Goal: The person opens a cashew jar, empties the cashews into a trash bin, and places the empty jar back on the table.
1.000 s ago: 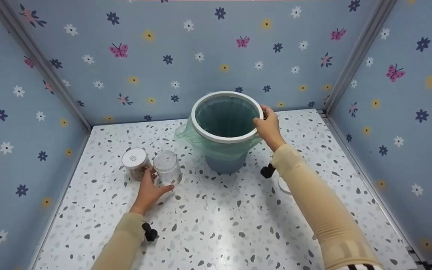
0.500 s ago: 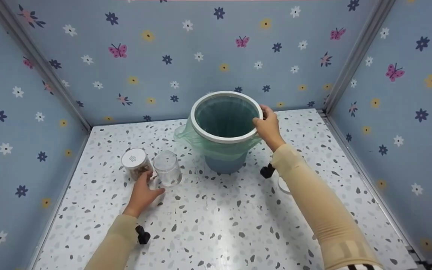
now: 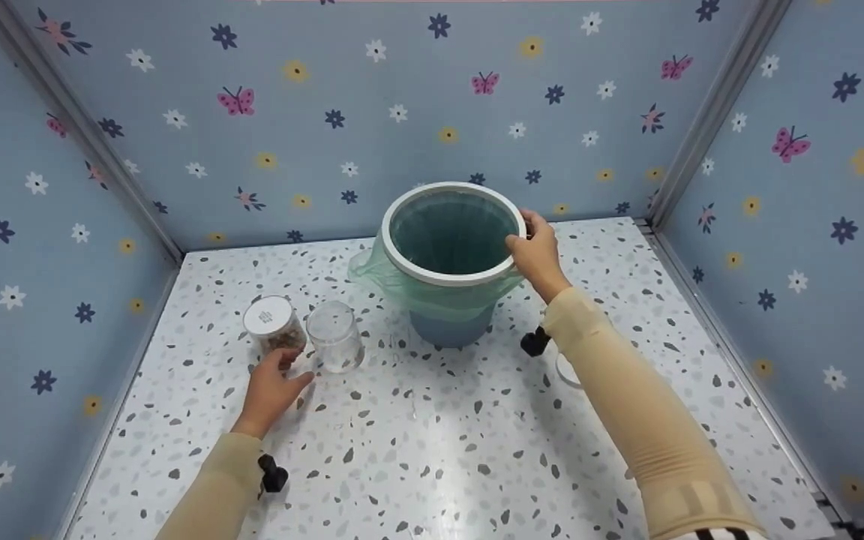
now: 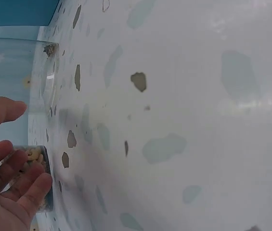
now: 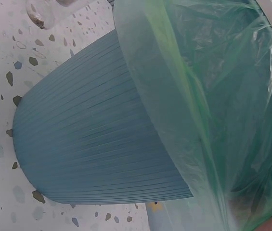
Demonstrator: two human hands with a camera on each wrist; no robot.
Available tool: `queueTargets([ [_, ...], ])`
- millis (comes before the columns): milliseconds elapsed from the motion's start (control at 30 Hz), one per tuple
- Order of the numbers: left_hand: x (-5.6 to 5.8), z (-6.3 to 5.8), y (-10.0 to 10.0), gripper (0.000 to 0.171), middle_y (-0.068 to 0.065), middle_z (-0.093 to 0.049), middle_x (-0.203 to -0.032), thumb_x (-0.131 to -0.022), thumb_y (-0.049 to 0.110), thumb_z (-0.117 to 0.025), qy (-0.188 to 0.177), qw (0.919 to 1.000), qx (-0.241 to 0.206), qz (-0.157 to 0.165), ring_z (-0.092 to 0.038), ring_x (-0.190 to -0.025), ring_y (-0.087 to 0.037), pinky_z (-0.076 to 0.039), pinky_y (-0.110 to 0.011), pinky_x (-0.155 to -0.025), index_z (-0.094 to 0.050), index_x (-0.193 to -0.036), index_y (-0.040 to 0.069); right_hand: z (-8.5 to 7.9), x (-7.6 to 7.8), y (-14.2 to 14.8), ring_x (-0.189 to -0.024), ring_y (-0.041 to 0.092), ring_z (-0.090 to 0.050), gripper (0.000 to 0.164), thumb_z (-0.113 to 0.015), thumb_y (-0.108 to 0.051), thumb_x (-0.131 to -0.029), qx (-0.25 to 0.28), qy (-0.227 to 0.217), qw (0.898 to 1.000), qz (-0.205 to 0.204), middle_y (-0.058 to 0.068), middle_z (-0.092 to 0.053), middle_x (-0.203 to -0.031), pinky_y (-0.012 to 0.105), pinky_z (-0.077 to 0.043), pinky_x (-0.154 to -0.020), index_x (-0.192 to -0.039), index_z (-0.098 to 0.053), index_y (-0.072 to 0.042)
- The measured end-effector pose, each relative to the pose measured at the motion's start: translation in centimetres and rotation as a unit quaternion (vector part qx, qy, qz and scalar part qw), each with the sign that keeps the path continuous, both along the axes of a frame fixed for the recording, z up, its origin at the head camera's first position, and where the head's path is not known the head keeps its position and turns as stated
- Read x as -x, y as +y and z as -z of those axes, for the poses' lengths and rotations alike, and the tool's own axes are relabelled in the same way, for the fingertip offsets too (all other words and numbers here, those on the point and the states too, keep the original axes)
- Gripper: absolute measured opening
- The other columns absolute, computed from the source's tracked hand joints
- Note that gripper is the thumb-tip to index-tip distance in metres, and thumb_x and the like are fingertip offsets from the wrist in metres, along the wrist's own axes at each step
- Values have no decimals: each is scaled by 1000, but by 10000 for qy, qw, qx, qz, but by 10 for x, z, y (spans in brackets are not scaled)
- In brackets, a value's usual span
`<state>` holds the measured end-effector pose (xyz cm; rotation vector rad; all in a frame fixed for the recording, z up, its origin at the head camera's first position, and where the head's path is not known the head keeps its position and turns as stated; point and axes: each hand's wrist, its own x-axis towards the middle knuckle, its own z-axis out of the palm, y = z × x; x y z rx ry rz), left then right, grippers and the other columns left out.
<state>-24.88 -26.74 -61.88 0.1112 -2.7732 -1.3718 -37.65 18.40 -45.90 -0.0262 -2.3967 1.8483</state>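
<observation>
My right hand (image 3: 538, 251) grips the white rim of a blue trash can (image 3: 451, 326), thumb on top and fingers on the outer right side. A green bag (image 5: 213, 110) lines the can and hangs over its outside. My left hand (image 3: 271, 390) is in front of a clear jar (image 3: 282, 337) with a white lid and small tan pieces inside. In the left wrist view its fingers (image 4: 34, 192) are spread, overlapping the filled jar, with the thumb apart. Right of that jar stands a clear, lidless jar (image 3: 334, 341).
A white round lid (image 3: 568, 370) lies on the speckled table (image 3: 417, 435), partly hidden by my right forearm. Flower-patterned panels (image 3: 402, 90) stand behind and at both sides. A tiny dark scrap (image 4: 49, 49) shows in the bottom of the clear jar.
My left hand has drawn back from the clear jar, moving left and toward me, to the front of the filled jar. The right hand and trash can stay put.
</observation>
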Motion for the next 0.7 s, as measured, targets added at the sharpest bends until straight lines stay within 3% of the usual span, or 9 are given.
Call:
queueTargets([
  [167,0,-1,-5,46,-32,-64,-141,-100,13,-76,110,9998,-67,-144,-59,-132,-48,-49,-60,-115,-60,-138,-8,0,0,0,-145,35,-57,62,-56,-3,-102,-35,14,10000,12,20,-57,-157,52,-52,-119,-162,-45,-5],
  [400,-2,3,-9,51,-28,-65,-140,-102,20,-77,198,9989,-172,-390,-59,-133,-43,-51,-58,-113,-58,-142,-5,2,0,0,-143,36,-58,60,-55,-2,-103,-32,16,10000,-16,22,-57,-156,52,-53,-116,-162,-45,-4],
  [700,-4,8,-9,55,-28,-65,-137,-98,22,-82,892,9922,-75,-872,-63,-128,-44,-54,-60,-108,-60,-139,-6,1,0,0,-144,35,-58,62,-56,-2,-102,-21,-13,10000,28,21,-56,-157,52,-52,-119,-163,-44,-5],
])
